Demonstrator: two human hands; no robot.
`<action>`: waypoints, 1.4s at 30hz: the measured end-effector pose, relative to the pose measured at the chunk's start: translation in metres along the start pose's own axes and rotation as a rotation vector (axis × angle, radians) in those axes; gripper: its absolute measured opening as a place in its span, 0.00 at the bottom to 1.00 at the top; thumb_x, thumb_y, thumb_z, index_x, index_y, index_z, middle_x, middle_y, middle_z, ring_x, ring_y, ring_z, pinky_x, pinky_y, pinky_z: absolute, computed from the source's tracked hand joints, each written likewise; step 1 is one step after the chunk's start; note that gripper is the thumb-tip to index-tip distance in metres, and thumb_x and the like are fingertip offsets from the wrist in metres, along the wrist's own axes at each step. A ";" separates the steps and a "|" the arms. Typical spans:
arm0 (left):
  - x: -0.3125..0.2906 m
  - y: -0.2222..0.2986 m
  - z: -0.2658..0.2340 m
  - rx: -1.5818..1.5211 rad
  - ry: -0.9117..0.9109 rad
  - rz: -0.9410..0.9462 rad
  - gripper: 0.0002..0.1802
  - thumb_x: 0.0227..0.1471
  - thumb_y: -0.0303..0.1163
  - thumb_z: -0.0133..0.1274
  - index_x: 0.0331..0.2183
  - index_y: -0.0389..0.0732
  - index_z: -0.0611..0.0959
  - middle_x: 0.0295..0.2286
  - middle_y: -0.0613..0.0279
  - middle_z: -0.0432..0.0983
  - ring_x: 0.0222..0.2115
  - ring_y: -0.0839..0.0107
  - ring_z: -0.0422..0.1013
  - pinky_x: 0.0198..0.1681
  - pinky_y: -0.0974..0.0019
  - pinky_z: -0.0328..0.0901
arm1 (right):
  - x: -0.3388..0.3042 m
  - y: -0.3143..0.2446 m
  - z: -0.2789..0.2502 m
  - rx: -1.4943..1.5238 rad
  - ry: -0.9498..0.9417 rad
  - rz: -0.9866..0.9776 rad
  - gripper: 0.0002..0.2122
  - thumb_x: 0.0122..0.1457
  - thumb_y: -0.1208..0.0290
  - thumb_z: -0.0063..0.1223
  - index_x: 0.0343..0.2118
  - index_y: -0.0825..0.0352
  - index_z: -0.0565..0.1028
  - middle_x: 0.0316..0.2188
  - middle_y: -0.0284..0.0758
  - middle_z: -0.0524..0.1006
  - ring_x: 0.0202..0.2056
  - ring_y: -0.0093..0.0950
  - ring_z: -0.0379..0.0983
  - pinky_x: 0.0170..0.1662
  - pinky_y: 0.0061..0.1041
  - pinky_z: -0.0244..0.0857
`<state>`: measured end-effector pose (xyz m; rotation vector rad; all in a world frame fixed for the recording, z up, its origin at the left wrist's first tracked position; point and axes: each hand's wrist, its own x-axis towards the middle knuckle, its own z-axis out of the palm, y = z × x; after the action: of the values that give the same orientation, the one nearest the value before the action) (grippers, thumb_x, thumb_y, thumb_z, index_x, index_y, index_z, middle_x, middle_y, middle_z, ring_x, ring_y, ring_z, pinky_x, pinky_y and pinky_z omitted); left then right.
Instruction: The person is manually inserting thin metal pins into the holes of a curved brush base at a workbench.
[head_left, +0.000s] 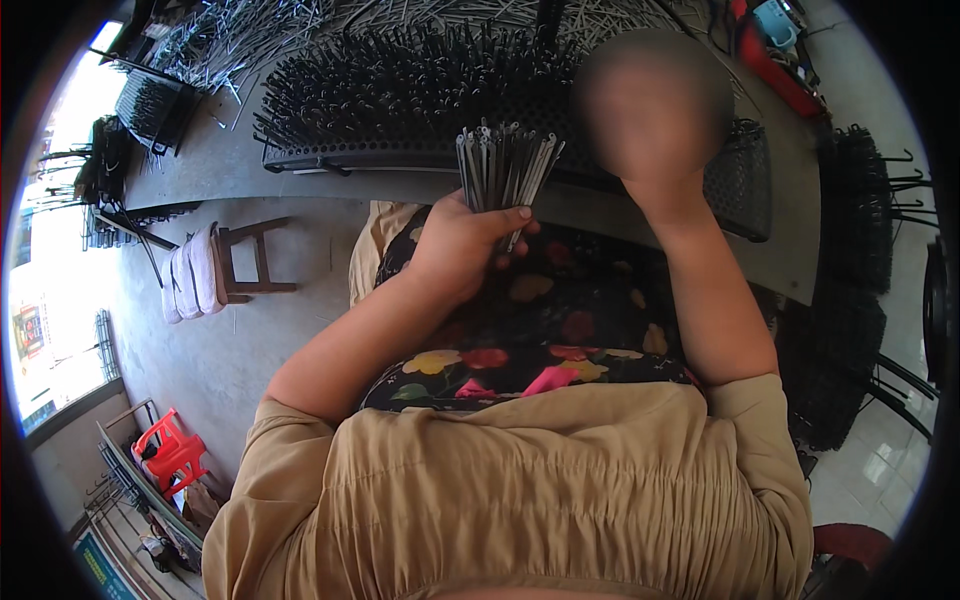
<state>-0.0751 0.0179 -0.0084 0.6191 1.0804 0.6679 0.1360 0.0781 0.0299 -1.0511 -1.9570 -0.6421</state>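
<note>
My left hand [462, 240] is closed around a bundle of thin dark metal strips [505, 165]. They stand upright in the grip, and small holes show in several of their top ends. A round blur covers my right hand [655, 130], so its fingers and anything in them are hidden. It is raised over the right part of a black perforated metal tray [350, 158], apart from my left hand. Many black rods [400, 85] with bent tips stand densely packed in that tray, beyond my left hand.
Loose metal strips [220, 45] are heaped along the back of the grey table [210, 165]. At left stand a wooden stool [262, 258] with a cloth and a red plastic chair [172, 455]. Black hooked metal pieces [850, 240] hang stacked at right.
</note>
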 end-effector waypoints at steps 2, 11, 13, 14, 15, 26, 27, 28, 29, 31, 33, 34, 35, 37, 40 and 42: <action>-0.001 -0.001 0.000 0.006 0.009 0.028 0.09 0.49 0.27 0.57 0.35 0.38 0.79 0.26 0.62 0.78 0.21 0.75 0.71 0.20 0.75 0.62 | -0.012 -0.019 -0.009 0.602 -0.204 0.692 0.08 0.53 0.78 0.60 0.37 0.67 0.78 0.31 0.31 0.78 0.28 0.18 0.72 0.32 0.14 0.65; -0.009 0.006 0.012 -0.013 -0.066 0.125 0.07 0.52 0.26 0.55 0.35 0.36 0.79 0.27 0.60 0.78 0.23 0.77 0.73 0.21 0.75 0.65 | -0.010 -0.035 -0.033 1.152 -0.536 1.146 0.15 0.56 0.78 0.55 0.47 0.69 0.71 0.29 0.32 0.78 0.30 0.19 0.75 0.28 0.14 0.65; -0.006 0.006 0.011 -0.019 -0.060 0.124 0.07 0.52 0.25 0.55 0.35 0.35 0.78 0.27 0.60 0.78 0.23 0.76 0.73 0.21 0.73 0.67 | -0.012 -0.029 -0.030 1.102 -0.413 1.172 0.12 0.57 0.79 0.54 0.44 0.70 0.70 0.30 0.36 0.79 0.30 0.21 0.76 0.28 0.15 0.65; -0.006 0.007 0.010 -0.021 -0.059 0.125 0.07 0.52 0.25 0.55 0.35 0.35 0.78 0.27 0.60 0.78 0.23 0.76 0.73 0.21 0.73 0.67 | -0.012 -0.024 -0.028 1.103 -0.415 1.171 0.12 0.57 0.79 0.54 0.44 0.70 0.70 0.30 0.36 0.79 0.30 0.21 0.76 0.28 0.15 0.65; -0.005 0.008 0.009 -0.013 -0.053 0.101 0.06 0.52 0.25 0.55 0.34 0.35 0.78 0.27 0.60 0.77 0.23 0.76 0.73 0.21 0.73 0.67 | -0.011 -0.016 -0.026 1.095 -0.274 1.143 0.12 0.57 0.79 0.53 0.43 0.69 0.69 0.30 0.37 0.79 0.30 0.22 0.76 0.28 0.15 0.65; 0.003 0.001 0.009 -0.023 -0.009 0.016 0.07 0.51 0.26 0.55 0.33 0.34 0.77 0.26 0.58 0.77 0.23 0.74 0.72 0.21 0.72 0.67 | -0.018 0.014 0.002 0.522 0.083 0.443 0.11 0.56 0.85 0.53 0.40 0.71 0.65 0.30 0.38 0.79 0.31 0.22 0.76 0.36 0.18 0.72; 0.003 0.001 0.009 -0.013 -0.008 0.017 0.07 0.51 0.26 0.55 0.33 0.34 0.77 0.26 0.58 0.77 0.23 0.73 0.73 0.21 0.72 0.67 | -0.018 0.013 0.003 0.537 0.094 0.461 0.10 0.55 0.84 0.55 0.38 0.71 0.68 0.30 0.37 0.79 0.31 0.21 0.76 0.36 0.17 0.71; 0.003 0.000 0.009 -0.003 -0.007 0.017 0.07 0.51 0.26 0.55 0.33 0.34 0.77 0.26 0.58 0.77 0.23 0.73 0.73 0.21 0.72 0.67 | -0.018 0.013 0.002 0.538 0.094 0.461 0.10 0.55 0.84 0.55 0.38 0.71 0.68 0.30 0.37 0.79 0.31 0.21 0.76 0.36 0.17 0.71; 0.003 0.000 0.009 -0.004 -0.007 0.017 0.07 0.51 0.26 0.55 0.33 0.34 0.77 0.26 0.58 0.77 0.23 0.73 0.73 0.21 0.72 0.67 | -0.016 0.014 0.000 0.403 0.015 0.390 0.08 0.54 0.83 0.57 0.36 0.70 0.71 0.29 0.35 0.79 0.30 0.20 0.75 0.35 0.17 0.70; 0.004 -0.001 0.009 -0.004 -0.008 0.030 0.06 0.51 0.25 0.55 0.33 0.34 0.77 0.26 0.58 0.77 0.22 0.74 0.72 0.20 0.72 0.66 | -0.011 0.016 -0.003 0.268 -0.064 0.317 0.07 0.52 0.82 0.59 0.34 0.69 0.74 0.28 0.34 0.78 0.30 0.19 0.75 0.34 0.17 0.69; 0.003 0.000 0.009 -0.028 -0.014 0.036 0.06 0.51 0.25 0.55 0.33 0.34 0.77 0.26 0.59 0.77 0.22 0.74 0.72 0.20 0.72 0.66 | -0.008 0.018 -0.005 0.122 -0.063 0.114 0.05 0.51 0.81 0.60 0.31 0.66 0.78 0.28 0.33 0.78 0.29 0.19 0.74 0.33 0.18 0.68; 0.002 0.000 0.009 -0.051 -0.021 0.043 0.06 0.51 0.25 0.55 0.33 0.35 0.78 0.26 0.59 0.77 0.22 0.74 0.71 0.20 0.73 0.65 | -0.009 0.013 -0.006 0.125 -0.063 0.114 0.05 0.51 0.81 0.60 0.31 0.66 0.78 0.28 0.33 0.78 0.29 0.19 0.74 0.33 0.18 0.68; 0.002 -0.001 0.008 -0.052 -0.019 0.042 0.06 0.51 0.25 0.55 0.33 0.35 0.78 0.26 0.59 0.77 0.22 0.74 0.71 0.20 0.73 0.65 | -0.012 0.003 -0.011 0.256 -0.108 0.314 0.06 0.51 0.81 0.60 0.33 0.67 0.78 0.28 0.32 0.78 0.28 0.19 0.73 0.33 0.17 0.68; 0.002 -0.002 0.007 -0.118 -0.057 0.055 0.05 0.52 0.24 0.54 0.34 0.35 0.78 0.26 0.59 0.77 0.22 0.75 0.71 0.20 0.74 0.64 | -0.018 -0.021 -0.023 0.644 -0.266 0.837 0.12 0.54 0.78 0.59 0.42 0.68 0.74 0.29 0.31 0.77 0.26 0.17 0.71 0.29 0.14 0.64; -0.001 -0.001 0.011 -0.138 -0.078 0.100 0.05 0.52 0.24 0.54 0.34 0.36 0.78 0.26 0.60 0.77 0.22 0.76 0.71 0.20 0.74 0.64 | -0.018 -0.036 -0.033 1.072 -0.521 1.228 0.19 0.54 0.76 0.59 0.48 0.69 0.69 0.29 0.32 0.77 0.25 0.16 0.70 0.25 0.12 0.60; -0.003 0.000 0.011 -0.152 -0.130 0.097 0.05 0.52 0.24 0.54 0.34 0.36 0.78 0.26 0.60 0.77 0.22 0.76 0.71 0.20 0.74 0.64 | -0.021 -0.034 -0.032 1.118 -0.512 1.193 0.19 0.54 0.76 0.58 0.49 0.69 0.67 0.29 0.34 0.77 0.25 0.15 0.70 0.23 0.11 0.58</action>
<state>-0.0655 0.0146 -0.0025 0.5782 0.8743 0.7753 0.1270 0.0272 0.0281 -1.3455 -1.2603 1.3021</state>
